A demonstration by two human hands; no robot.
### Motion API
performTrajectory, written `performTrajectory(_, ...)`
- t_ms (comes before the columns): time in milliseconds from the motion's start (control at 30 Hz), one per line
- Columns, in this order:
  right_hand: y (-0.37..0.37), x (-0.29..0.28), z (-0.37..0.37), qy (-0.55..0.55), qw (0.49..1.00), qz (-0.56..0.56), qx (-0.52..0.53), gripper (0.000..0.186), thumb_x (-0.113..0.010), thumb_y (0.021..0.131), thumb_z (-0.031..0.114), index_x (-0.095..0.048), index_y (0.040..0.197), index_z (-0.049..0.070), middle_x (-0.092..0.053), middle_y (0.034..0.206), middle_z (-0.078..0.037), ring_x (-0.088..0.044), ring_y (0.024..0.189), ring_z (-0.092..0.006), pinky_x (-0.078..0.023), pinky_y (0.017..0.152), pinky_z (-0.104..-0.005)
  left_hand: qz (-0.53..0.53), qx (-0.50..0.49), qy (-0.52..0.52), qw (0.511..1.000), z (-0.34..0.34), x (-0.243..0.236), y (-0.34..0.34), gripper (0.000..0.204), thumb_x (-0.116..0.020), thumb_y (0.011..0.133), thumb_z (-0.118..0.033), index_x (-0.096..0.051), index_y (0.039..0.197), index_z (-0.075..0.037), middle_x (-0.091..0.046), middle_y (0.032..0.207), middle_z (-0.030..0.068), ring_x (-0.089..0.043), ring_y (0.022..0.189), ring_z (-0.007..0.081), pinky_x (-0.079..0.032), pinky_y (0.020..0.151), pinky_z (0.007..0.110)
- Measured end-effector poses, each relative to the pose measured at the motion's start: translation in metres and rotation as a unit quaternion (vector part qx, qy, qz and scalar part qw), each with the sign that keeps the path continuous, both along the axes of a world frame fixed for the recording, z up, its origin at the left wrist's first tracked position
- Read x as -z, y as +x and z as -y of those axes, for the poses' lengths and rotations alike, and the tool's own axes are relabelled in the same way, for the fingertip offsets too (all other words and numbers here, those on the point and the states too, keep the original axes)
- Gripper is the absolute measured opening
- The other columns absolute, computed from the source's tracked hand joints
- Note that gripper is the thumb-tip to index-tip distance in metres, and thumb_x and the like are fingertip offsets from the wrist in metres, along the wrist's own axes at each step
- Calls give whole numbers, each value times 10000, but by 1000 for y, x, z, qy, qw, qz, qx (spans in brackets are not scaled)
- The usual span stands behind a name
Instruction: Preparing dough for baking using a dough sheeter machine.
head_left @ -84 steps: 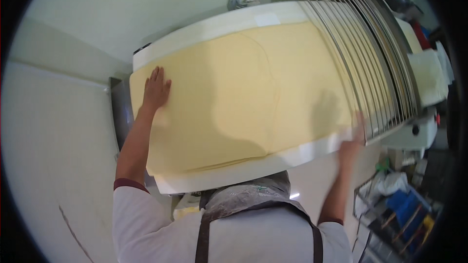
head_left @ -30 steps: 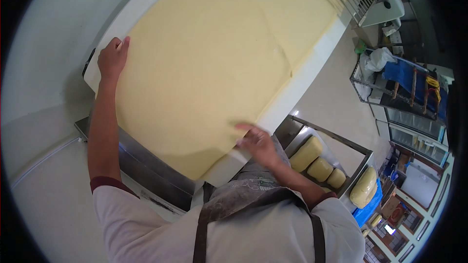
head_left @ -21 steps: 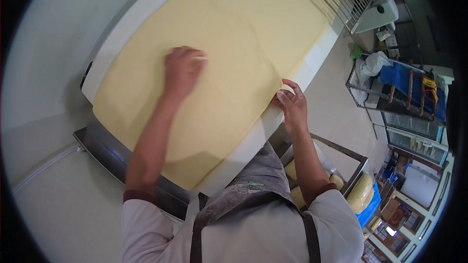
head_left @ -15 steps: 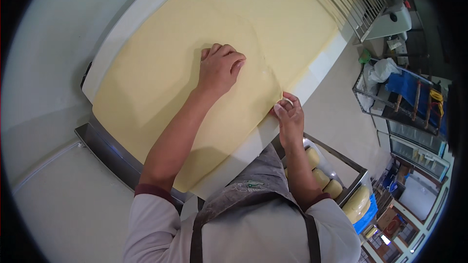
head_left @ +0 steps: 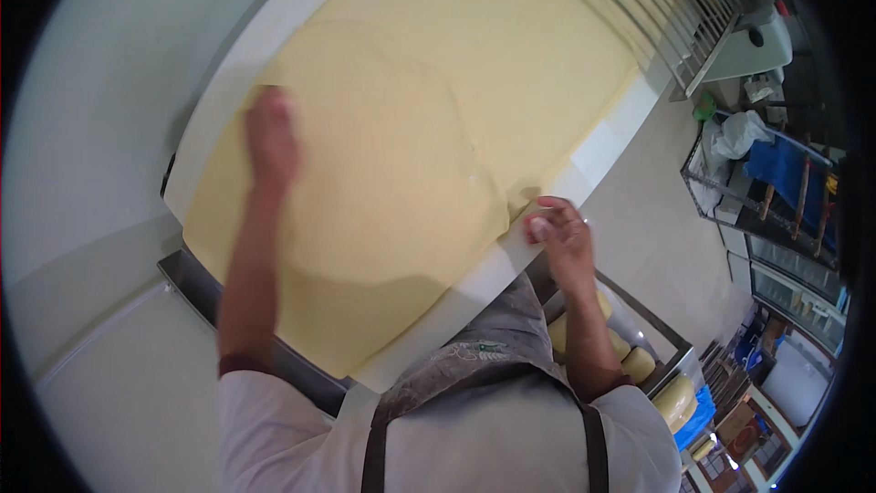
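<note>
A wide, pale yellow sheet of dough [head_left: 365,164] lies flat over a long white conveyor belt [head_left: 607,137]. Its near end is a rounded flap lying over the rest of the sheet, with a curved edge in the middle. My left hand [head_left: 272,141] is over the left side of the dough, smeared by motion, so its fingers are unclear. Just off the dough's right edge, my right hand [head_left: 563,236] is above the belt's white margin. Its fingers are loosely bent and apart, with nothing between them.
A metal bar guard [head_left: 639,9] spans the belt at the far right. Below my right forearm is a metal-framed tray [head_left: 643,306] with several dough pieces [head_left: 639,363]. A metal ledge [head_left: 315,379] runs under the belt's near end. A rack with a blue cloth [head_left: 776,169] stands farther right.
My left hand has swung left across the dough. My right hand has let go of the dough's edge and drawn slightly right and nearer. The whole view has shifted a little.
</note>
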State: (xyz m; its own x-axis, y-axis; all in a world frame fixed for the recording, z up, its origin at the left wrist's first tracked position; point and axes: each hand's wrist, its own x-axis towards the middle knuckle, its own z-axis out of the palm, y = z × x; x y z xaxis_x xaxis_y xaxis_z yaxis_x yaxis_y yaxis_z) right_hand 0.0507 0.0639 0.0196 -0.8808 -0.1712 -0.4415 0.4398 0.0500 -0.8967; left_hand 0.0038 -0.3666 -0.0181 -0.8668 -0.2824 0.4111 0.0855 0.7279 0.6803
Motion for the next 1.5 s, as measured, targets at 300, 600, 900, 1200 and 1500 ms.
performTrajectory(300,-175,-1,-93,442,836,-325,3,493,-594,880,95,-433,1332,-18,-499,1296,-268,-454,1256,-376,-376,1026,-451,79,-113,-373,918,187,-32,-77,505,-608,865,-185,-460,1323,-32,-521,1300,203,-487,1221,348,-381,1038,402)
performTrajectory(600,-230,15,-70,4,965,-198,172,602,-568,876,-5,-269,1398,-10,-430,1352,-207,-455,1235,-302,-394,1013,-370,133,18,-109,985,-107,-19,-313,720,-696,822,-353,-398,1375,-2,-506,1329,226,-478,1248,334,-381,1045,388)
performTrajectory(900,-263,12,-74,22,997,-8,76,464,-539,858,-79,-402,1302,-62,-583,1168,-122,-578,1060,-194,-440,932,-282,379,66,38,922,-83,-28,-365,358,-708,827,-247,-640,1080,-4,-671,965,92,-626,892,177,-491,817,299)
performTrajectory(1200,-177,-1,-44,355,868,-314,-150,772,-650,813,137,-227,1436,-35,-219,1488,-274,-193,1405,-397,-155,1134,-511,229,-18,-33,973,21,-38,-171,293,-596,916,-175,-586,1161,-15,-639,1124,140,-637,974,244,-496,848,354)
performTrajectory(1500,-51,-1,55,161,830,-323,-424,691,-611,871,175,-239,1424,-5,-223,1478,-311,-197,1408,-420,-179,1132,-527,252,-67,-132,956,16,-52,-100,248,-596,898,-180,-584,1097,-31,-690,900,146,-667,848,310,-511,762,397)
